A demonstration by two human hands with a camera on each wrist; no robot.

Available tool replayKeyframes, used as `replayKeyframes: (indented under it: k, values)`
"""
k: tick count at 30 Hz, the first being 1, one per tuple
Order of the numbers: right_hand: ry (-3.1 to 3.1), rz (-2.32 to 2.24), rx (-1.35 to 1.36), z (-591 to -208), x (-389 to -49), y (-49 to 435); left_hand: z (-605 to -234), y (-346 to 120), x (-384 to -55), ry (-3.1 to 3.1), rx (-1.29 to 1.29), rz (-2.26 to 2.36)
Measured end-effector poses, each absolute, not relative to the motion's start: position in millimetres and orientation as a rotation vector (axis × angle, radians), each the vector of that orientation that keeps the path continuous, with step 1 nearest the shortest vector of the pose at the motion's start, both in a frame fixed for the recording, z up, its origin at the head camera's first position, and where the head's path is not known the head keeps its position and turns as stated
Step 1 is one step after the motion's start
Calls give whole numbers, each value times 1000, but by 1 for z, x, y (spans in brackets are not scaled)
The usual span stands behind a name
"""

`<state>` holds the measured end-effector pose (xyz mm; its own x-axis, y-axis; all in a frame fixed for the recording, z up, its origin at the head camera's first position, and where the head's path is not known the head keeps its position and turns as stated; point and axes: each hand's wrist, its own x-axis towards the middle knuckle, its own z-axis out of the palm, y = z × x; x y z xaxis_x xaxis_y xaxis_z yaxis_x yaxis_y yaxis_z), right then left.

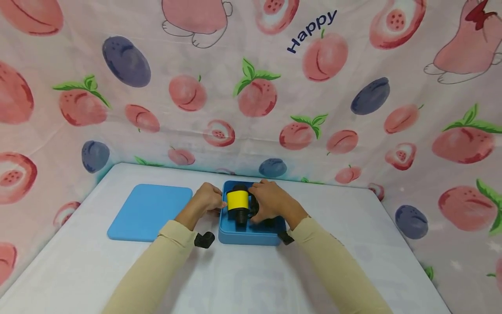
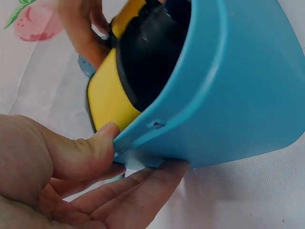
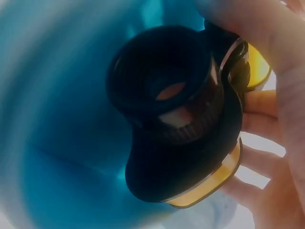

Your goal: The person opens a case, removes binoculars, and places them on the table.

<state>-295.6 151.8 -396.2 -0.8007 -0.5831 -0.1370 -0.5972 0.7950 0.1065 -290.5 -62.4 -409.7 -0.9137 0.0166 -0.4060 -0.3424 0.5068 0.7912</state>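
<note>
Black-and-yellow binoculars (image 1: pixel 237 200) sit tilted within the blue box (image 1: pixel 249 238), one yellow barrel raised toward the left side. My right hand (image 1: pixel 270 198) grips their right part, its fingers curled round the body; the right wrist view shows a black eyepiece (image 3: pixel 178 117) close beside that hand. At the box's left wall, my left hand (image 1: pixel 206 197) pinches the rim. In the left wrist view its thumb (image 2: pixel 93 150) lies at the edge while the other fingers press the wall's outside. The right hand hides much of the far barrel.
A flat blue lid (image 1: pixel 150 213) lies on the white table (image 1: pixel 251 279), left of the box. Behind the table hangs a fruit-printed cloth (image 1: pixel 251 131). Black camera mounts (image 1: pixel 205 240) stick out under both sleeves, close to the box.
</note>
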Motion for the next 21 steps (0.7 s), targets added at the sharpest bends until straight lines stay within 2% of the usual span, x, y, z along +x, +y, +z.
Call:
replayKeyframes:
  k: [21]
  values:
    - [2881, 222, -914, -360, -296, 162, -409, -61, -295, 2401, -322, 1344]
